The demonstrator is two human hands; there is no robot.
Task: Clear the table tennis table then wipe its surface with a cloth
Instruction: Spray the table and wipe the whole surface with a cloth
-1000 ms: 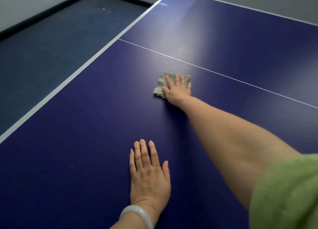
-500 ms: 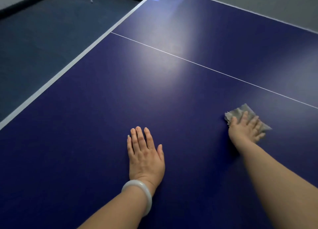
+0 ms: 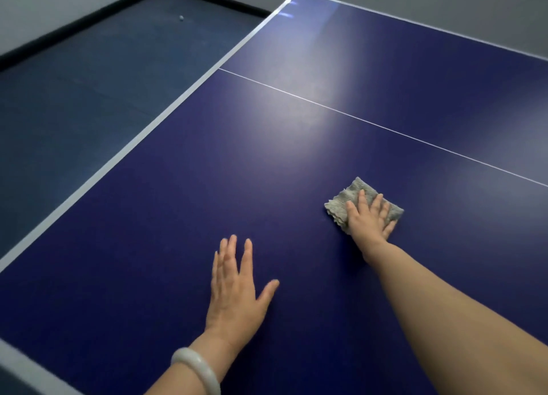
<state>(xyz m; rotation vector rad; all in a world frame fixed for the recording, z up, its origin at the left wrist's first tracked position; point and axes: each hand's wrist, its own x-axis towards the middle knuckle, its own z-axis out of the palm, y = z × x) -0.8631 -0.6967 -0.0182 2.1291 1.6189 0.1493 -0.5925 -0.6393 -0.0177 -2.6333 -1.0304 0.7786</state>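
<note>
**Cloth under the right hand, left hand flat on the blue tabletop**

The tabletop (image 3: 267,187) is a smooth, matt sheet of deep blue, with a soft sheen of light across its middle and far half. A thin white line (image 3: 385,129) runs straight across it, and a broader white band (image 3: 133,145) marks its left edge. The near left corner shows as a pale grey strip, blurred.

The cloth (image 3: 341,206) is grey, nubbly and terry-like, folded into a rough square with ragged, layered edges on its left side. It lies flat on the tabletop on the near side of the thin line, right of centre. The right hand (image 3: 369,219) presses down on it, palm over its near half, fingers (image 3: 376,203) straight and slightly spread, not curled round the fabric. The cloth's far corner and left flap stick out past the hand.

The left hand (image 3: 235,287) rests flat on the bare tabletop, nearer and to the left, well apart from the cloth. Its fingers are straight and open, thumb splayed to the right, holding nothing. A smooth, pale, rounded bangle (image 3: 197,368) circles that wrist.

Broad blue surface stretches on every side of both hands, out to the left band and the far edge. Beyond the left edge lies a dull blue-grey floor (image 3: 89,77) with a black skirting at the wall, and one small white ball (image 3: 181,17) sits on it far off.
</note>
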